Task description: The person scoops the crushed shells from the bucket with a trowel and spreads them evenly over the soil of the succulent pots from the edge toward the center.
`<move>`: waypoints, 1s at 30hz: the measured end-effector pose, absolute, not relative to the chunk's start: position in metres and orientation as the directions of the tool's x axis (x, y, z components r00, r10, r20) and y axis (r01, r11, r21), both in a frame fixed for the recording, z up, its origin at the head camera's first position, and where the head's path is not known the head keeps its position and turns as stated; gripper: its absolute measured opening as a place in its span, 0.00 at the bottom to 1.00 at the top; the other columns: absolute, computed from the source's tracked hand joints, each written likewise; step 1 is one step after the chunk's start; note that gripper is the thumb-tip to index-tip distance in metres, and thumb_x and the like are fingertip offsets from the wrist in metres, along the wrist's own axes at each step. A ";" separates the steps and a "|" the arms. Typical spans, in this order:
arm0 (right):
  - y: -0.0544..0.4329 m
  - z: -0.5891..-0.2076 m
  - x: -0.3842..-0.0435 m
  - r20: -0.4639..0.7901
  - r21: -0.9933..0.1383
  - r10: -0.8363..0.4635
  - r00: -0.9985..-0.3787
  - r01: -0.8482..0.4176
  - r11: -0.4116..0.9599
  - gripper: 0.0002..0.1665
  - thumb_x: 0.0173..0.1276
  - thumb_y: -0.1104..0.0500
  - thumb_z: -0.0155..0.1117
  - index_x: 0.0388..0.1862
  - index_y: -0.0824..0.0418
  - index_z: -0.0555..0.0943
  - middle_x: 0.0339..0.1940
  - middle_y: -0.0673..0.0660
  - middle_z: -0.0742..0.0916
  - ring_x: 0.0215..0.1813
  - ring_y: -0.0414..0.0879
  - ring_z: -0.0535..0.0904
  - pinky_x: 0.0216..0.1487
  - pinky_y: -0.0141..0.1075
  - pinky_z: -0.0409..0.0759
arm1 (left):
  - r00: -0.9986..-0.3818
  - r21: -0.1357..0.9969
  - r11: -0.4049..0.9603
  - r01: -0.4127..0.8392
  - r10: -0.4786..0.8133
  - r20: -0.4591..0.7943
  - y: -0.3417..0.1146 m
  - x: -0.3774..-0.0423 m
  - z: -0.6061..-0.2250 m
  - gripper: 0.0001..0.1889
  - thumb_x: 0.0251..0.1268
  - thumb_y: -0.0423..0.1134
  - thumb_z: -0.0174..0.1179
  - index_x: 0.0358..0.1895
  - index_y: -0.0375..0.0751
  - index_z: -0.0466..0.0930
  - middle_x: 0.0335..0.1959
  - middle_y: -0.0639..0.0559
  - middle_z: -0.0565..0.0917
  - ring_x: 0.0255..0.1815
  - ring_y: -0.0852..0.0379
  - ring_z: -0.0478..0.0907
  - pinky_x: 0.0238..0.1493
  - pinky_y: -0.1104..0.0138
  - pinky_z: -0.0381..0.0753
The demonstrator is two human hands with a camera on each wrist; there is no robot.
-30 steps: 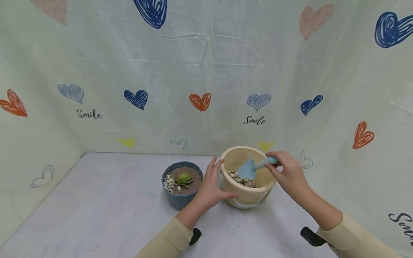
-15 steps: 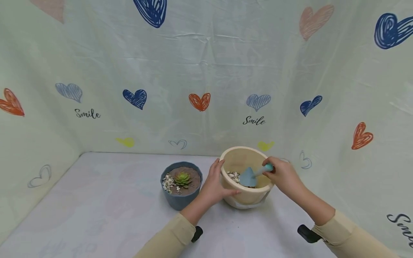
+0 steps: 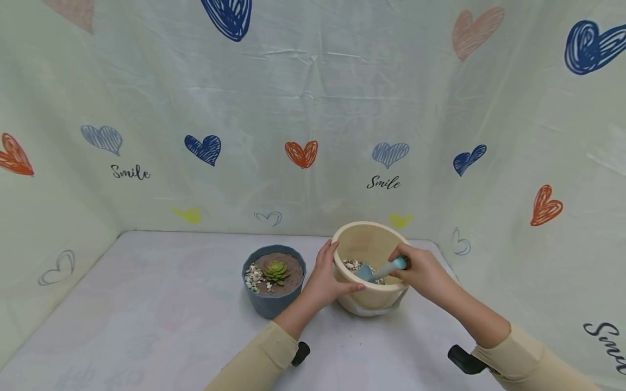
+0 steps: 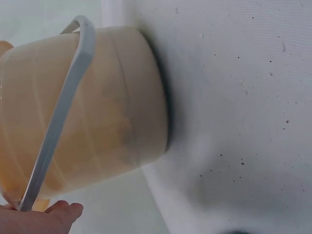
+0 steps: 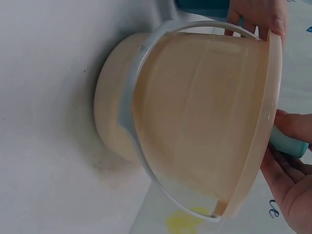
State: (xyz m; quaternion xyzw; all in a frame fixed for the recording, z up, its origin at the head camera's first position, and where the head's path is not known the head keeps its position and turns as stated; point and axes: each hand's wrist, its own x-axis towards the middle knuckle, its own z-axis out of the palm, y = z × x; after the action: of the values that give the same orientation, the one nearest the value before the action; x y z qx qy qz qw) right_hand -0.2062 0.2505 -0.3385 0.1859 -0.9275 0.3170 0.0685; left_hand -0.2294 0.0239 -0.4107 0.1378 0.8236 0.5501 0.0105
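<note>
A small light-blue garden trowel is in my right hand, its handle pinched between thumb and fingers. The blade dips into the cream bucket, against the pebbly mix at its bottom. My left hand grips the bucket's left side, thumb along the front rim and fingers around the side. In the right wrist view the bucket's pale handle hangs down its side, and the trowel's turquoise grip end shows above the rim. The rim hides the blade there.
Just left of the bucket stands a blue-grey pot with soil, white pebbles and a green succulent. Both stand on a white-covered table. Behind them hangs a heart-printed curtain. Dark crumbs dot the cloth near the bucket.
My right hand has moved left and down, taking the trowel deeper into the bucket; the blade now lies lower, by the pebbles. My left hand stays at the bucket's rim.
</note>
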 end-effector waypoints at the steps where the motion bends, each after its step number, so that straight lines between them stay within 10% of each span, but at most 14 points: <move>1: 0.249 -0.338 -0.206 0.244 -0.570 -0.299 -0.922 -0.386 0.725 0.12 0.56 0.72 0.72 0.35 0.63 0.79 0.27 0.51 0.81 0.29 0.45 0.73 0.27 0.33 0.76 | -0.963 0.910 0.356 0.211 0.237 0.131 0.024 -0.229 -0.411 0.59 0.41 0.48 0.81 0.77 0.45 0.52 0.78 0.45 0.46 0.75 0.40 0.52 0.67 0.44 0.60; 30: 0.239 -0.346 -0.194 0.207 -0.739 -0.114 -0.972 -0.232 0.632 0.12 0.58 0.73 0.69 0.39 0.67 0.77 0.35 0.59 0.83 0.35 0.47 0.81 0.30 0.31 0.81 | -0.966 0.916 0.350 0.197 0.227 0.121 0.025 -0.229 -0.413 0.60 0.41 0.49 0.80 0.78 0.49 0.50 0.79 0.47 0.45 0.75 0.41 0.51 0.67 0.45 0.60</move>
State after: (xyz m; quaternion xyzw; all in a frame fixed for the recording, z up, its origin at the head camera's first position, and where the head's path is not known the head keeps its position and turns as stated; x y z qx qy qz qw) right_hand -0.1942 0.2385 -0.3464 0.0962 -0.9007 0.4177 0.0705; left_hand -0.2290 0.0246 -0.4134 0.1290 0.8215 0.5552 0.0135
